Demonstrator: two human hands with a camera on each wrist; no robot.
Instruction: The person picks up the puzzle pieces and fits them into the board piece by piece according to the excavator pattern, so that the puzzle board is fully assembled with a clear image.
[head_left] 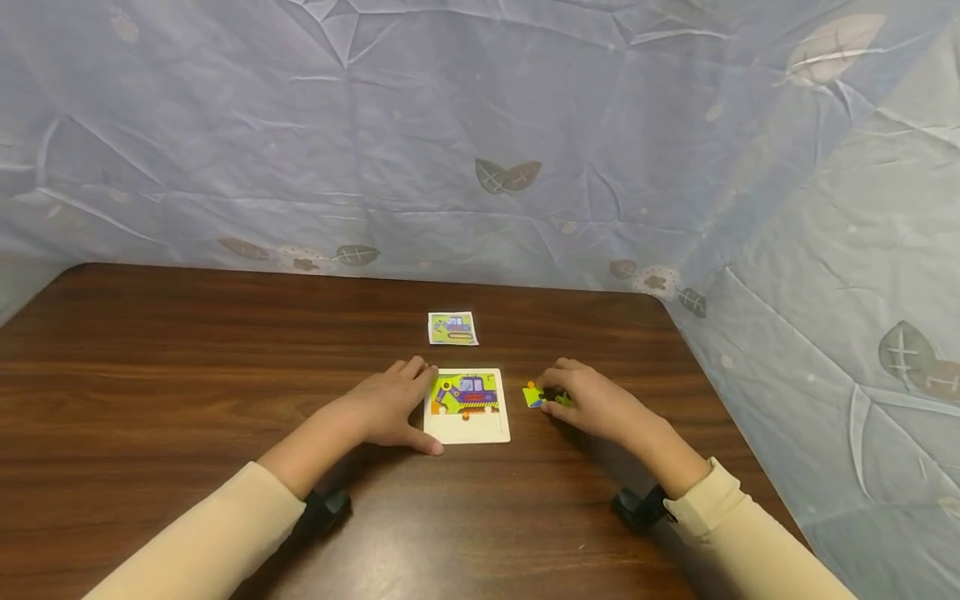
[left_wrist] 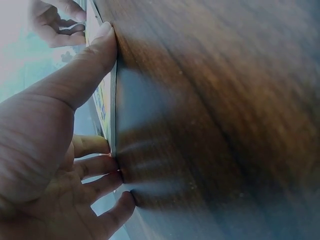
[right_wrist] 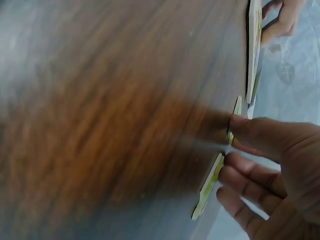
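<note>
A square jigsaw puzzle board (head_left: 468, 432) with a white border lies on the table, its upper part filled with an excavator picture and its lower strip pale. My left hand (head_left: 386, 407) rests along the board's left side, thumb at the near corner and fingers by the far corner. To the right of the board, my right hand (head_left: 600, 402) pinches a green and blue puzzle piece (head_left: 532, 397) between thumb and forefinger, low over the table. Another puzzle piece (right_wrist: 209, 186) lies under the other fingers, partly hidden in the head view.
Behind the board lies a small picture card (head_left: 453, 328) showing the same excavator. The dark wooden table (head_left: 187, 358) meets a patterned cloth (head_left: 420, 150) at the back and right side. Both wrists carry a black strapped device (head_left: 637, 507).
</note>
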